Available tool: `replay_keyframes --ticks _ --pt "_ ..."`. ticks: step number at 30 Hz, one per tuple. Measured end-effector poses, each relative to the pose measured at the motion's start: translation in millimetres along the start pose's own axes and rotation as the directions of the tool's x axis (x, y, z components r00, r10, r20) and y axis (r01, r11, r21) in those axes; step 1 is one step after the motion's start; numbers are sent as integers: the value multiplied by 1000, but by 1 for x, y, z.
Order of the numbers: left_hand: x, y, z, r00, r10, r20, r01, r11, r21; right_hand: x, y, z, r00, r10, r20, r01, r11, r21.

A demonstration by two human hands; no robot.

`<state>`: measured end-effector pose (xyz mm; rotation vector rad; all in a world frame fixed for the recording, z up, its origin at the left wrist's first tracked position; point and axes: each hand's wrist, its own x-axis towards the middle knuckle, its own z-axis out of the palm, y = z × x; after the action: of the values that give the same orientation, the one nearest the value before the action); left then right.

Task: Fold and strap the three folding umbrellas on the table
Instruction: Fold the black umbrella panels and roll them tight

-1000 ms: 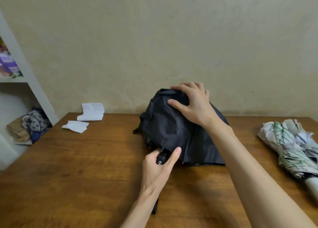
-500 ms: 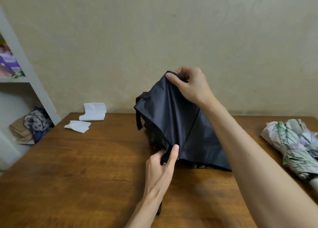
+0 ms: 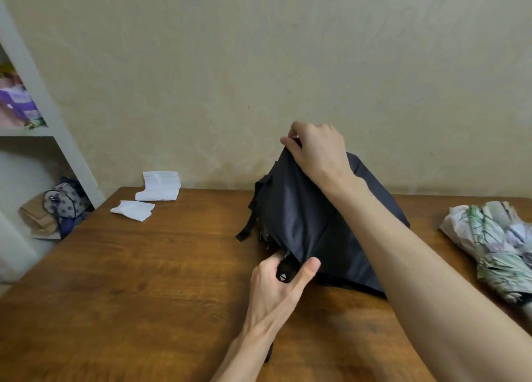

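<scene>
Step in hand: folding the first item, a black fabric folding umbrella [image 3: 302,223], canopy collapsed but loose. It stands as a slack tent on the brown wooden table [image 3: 144,295], between the two hands. Left hand [image 3: 276,292]: fingers curled round the short black plastic handle [image 3: 283,270], thumb laid straight along the canopy hem just above it. Right hand [image 3: 319,154]: fingertips and thumb pressed together, pinching the fabric at the peak, directly above and beyond the left fingers; what lies under that pinch, tip or rib end, cannot be told. A black fabric strap [image 3: 247,226] hangs free off the canopy edge, left of the right-hand fingers and just above the left knuckles, unfastened. Well to the right of both hands lie pale leaf-patterned folded umbrellas [image 3: 495,249]; bundled, but whether strapped is not visible. White paper stacks [image 3: 159,188] sit far left of the fingers, not involved. Judgement: task early, no strap seen closed. Next move likely calls for gathering the panels flat round the shaft, one hand steadying the handle, then wrapping the canopy tight before the loose strap can reach round. Loose pleats would bulge under it.
</scene>
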<state>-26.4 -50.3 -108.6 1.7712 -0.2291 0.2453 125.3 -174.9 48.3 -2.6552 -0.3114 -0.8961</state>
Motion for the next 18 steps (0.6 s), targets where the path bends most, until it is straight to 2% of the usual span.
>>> replay_keyframes --ticks 3,6,9,11,13,14,18 --pt "-1 0 2 1000 8 -7 -8 1000 -12 -3 1 7 999 -35 11 36 993 -115" --pt "0 -1 3 998 -55 -38 55 998 -5 -5 8 6 994 -75 82 81 995 -66" --pt "1 -1 3 995 -71 -67 72 997 8 -12 13 -5 987 -157 45 158 987 -22" --pt "2 -5 4 994 -62 -95 66 997 33 -18 12 -12 971 -174 163 186 981 -61" --pt "4 -9 5 990 -76 -116 81 996 36 -24 12 -14 944 -129 303 179 974 -142" --pt "5 -12 5 988 -92 -121 96 995 24 -26 13 -14 942 -117 316 174 972 -159" --pt "5 -13 7 982 -125 -138 122 992 -31 -43 23 -14 985 -112 128 119 991 -54"
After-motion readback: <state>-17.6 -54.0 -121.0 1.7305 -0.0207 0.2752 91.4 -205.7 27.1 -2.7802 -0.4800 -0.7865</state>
